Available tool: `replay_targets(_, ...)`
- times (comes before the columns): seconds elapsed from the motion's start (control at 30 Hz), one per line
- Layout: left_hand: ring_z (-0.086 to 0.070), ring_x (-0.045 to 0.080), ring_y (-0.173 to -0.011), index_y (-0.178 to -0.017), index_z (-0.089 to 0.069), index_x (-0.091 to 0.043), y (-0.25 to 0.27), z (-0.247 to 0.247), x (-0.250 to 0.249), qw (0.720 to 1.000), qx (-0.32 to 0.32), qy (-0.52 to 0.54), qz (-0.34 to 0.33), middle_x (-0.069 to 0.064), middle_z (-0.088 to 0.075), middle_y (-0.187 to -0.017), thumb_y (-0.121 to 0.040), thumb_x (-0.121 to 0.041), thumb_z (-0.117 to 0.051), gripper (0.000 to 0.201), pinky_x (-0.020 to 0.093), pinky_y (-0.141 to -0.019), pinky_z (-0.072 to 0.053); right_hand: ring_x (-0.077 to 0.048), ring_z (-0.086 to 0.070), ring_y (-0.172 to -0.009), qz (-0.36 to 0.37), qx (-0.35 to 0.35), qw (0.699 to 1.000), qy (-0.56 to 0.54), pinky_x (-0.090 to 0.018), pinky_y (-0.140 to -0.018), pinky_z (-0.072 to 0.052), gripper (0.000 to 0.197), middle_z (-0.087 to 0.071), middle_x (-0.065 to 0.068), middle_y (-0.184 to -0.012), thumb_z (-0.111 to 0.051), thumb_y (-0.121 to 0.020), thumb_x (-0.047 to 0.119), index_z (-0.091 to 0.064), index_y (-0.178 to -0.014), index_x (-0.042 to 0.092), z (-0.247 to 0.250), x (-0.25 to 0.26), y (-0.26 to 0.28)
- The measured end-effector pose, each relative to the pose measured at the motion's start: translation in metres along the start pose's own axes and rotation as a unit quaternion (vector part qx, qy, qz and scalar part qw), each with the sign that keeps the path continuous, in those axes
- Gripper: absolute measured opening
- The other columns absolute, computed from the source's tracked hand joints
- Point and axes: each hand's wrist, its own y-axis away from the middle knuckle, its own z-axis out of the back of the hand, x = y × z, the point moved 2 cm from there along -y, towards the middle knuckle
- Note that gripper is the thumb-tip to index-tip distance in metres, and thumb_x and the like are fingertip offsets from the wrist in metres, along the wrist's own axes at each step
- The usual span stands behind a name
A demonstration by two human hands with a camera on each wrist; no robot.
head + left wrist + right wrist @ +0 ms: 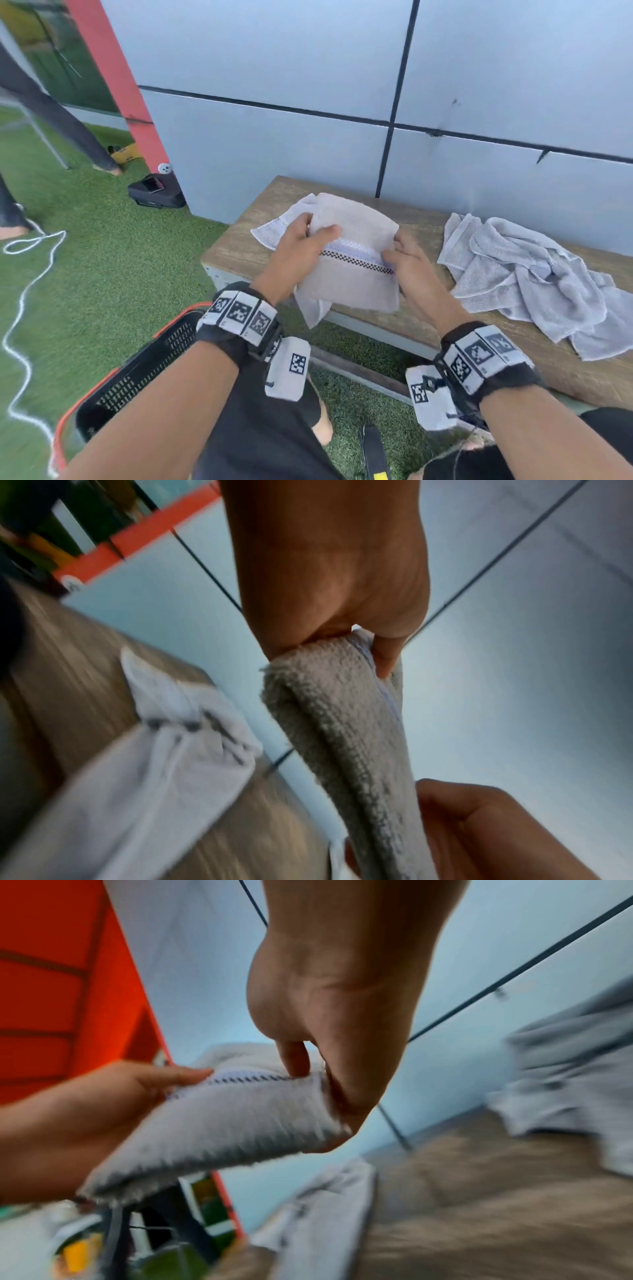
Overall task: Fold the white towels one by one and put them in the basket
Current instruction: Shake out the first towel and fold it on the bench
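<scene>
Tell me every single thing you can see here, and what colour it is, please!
folded towel: one, whitish with a dark checked stripe, held up over the bench's left end
flat towel: one, white, lying on the bench under the folded one, a corner hanging off the front
towel pile: a crumpled heap, white, count unclear, on the bench to the right
bench: one, brown wood, against the wall
basket: one, black mesh with an orange rim, on the grass at lower left
rope: one, white, snaking over the green grass
bag: one, black, by the red post
left hand: grips the folded towel's left edge
right hand: pinches its right edge
wristbands: two, black with white marker tags
</scene>
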Motion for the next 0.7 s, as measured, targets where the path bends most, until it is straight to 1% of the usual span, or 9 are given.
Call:
replay_targets(0.1,-0.074,0.022,-0.091,-0.106,-0.066,-0.02,0.026,0.067,0.001,0.997,-0.079,0.009,-0.008,0.001,-0.076,-0.1,-0.091,-0.047,-0.066,0.032,0.046,-0.082,-0.061,-0.01,-0.063,-0.099,0.029,0.057,0.998,-0.011,-0.031,-0.077,-0.053,0.038,-0.063,0.007,-0.113,-0.048,-0.096,0.006,-0.047,-0.13,0.023,-0.058,0.034,-0.003)
replay_targets(0.17,-0.075,0.021,-0.089,-0.103,-0.068,-0.014,0.045,0.108,0.008,0.993,-0.118,0.026,-0.018,0.002,-0.077,-0.097,-0.099,-0.035,-0.06,0.023,0.04,-0.077,-0.062,-0.008,-0.063,-0.097,0.051,0.095,0.994,-0.004,-0.028,-0.081,-0.053,0.04,-0.063,0.01,-0.113,-0.049,-0.1,0.01,-0.041,-0.135,0.028,-0.096,0.051,-0.002)
replay_targets(0.23,-0.075,0.026,-0.092,-0.106,-0.068,-0.009,0.068,0.151,0.019,0.984,-0.173,0.047,-0.017,0.007,-0.077,-0.101,-0.1,-0.034,-0.06,0.027,0.044,-0.078,-0.062,-0.009,-0.062,-0.103,0.076,0.134,0.988,0.01,-0.025,-0.079,-0.049,0.043,-0.065,0.007,-0.117,-0.051,-0.1,0.014,-0.039,-0.139,0.027,-0.143,0.065,0.003)
replay_targets(0.4,-0.074,0.017,-0.096,-0.115,-0.065,-0.019,0.124,0.246,0.066,0.939,-0.332,0.089,0.007,-0.002,-0.076,-0.105,-0.098,-0.032,-0.062,0.022,0.035,-0.077,-0.061,-0.013,-0.063,-0.104,0.107,0.216,0.968,0.072,-0.035,-0.087,-0.05,0.052,-0.062,0.001,-0.124,-0.058,-0.097,0.028,-0.034,-0.143,0.024,-0.267,0.078,0.021)
replay_targets(0.47,-0.073,0.017,-0.096,-0.116,-0.065,-0.021,0.142,0.275,0.098,0.918,-0.38,0.101,0.048,-0.004,-0.076,-0.107,-0.098,-0.03,-0.062,0.021,0.035,-0.077,-0.06,-0.012,-0.063,-0.089,0.098,0.249,0.959,0.095,-0.027,-0.077,-0.052,0.056,-0.062,0.0,-0.111,-0.059,-0.096,0.029,-0.031,-0.144,0.025,-0.312,0.069,0.026)
replay_targets(0.53,-0.071,0.021,-0.097,-0.113,-0.064,-0.022,0.156,0.298,0.138,0.897,-0.418,0.094,0.112,-0.002,-0.074,-0.106,-0.094,-0.027,-0.063,0.02,0.039,-0.079,-0.059,-0.01,-0.055,-0.067,0.09,0.287,0.944,0.138,-0.015,-0.053,-0.045,0.056,-0.057,0.002,-0.09,-0.057,-0.096,0.022,-0.028,-0.144,0.023,-0.356,0.054,0.033)
replay_targets(0.57,-0.07,0.023,-0.096,-0.112,-0.062,-0.019,0.161,0.306,0.16,0.886,-0.431,0.077,0.151,0.001,-0.073,-0.105,-0.092,-0.025,-0.064,0.021,0.039,-0.078,-0.057,-0.011,-0.054,-0.065,0.089,0.307,0.934,0.161,-0.017,-0.047,-0.041,0.056,-0.054,0.003,-0.087,-0.055,-0.096,0.018,-0.028,-0.144,0.021,-0.377,0.042,0.036)
replay_targets(0.63,-0.064,0.023,-0.088,-0.114,-0.055,-0.013,0.171,0.314,0.206,0.861,-0.452,0.039,0.229,0.004,-0.067,-0.099,-0.088,-0.025,-0.068,0.032,0.036,-0.07,-0.052,-0.02,-0.058,-0.076,0.071,0.345,0.912,0.211,-0.023,-0.049,-0.038,0.055,-0.059,-0.005,-0.097,-0.053,-0.096,0.012,-0.028,-0.145,0.016,-0.415,0.01,0.04)
replay_targets(0.7,-0.064,0.025,-0.089,-0.122,-0.043,-0.018,0.177,0.314,0.251,0.836,-0.469,0.01,0.285,0.003,-0.063,-0.099,-0.079,-0.029,-0.074,0.054,0.041,-0.074,-0.055,-0.031,-0.062,-0.095,0.037,0.374,0.893,0.248,-0.028,-0.064,-0.042,0.054,-0.059,-0.017,-0.118,-0.052,-0.096,0.009,-0.029,-0.145,0.013,-0.446,-0.032,0.041)
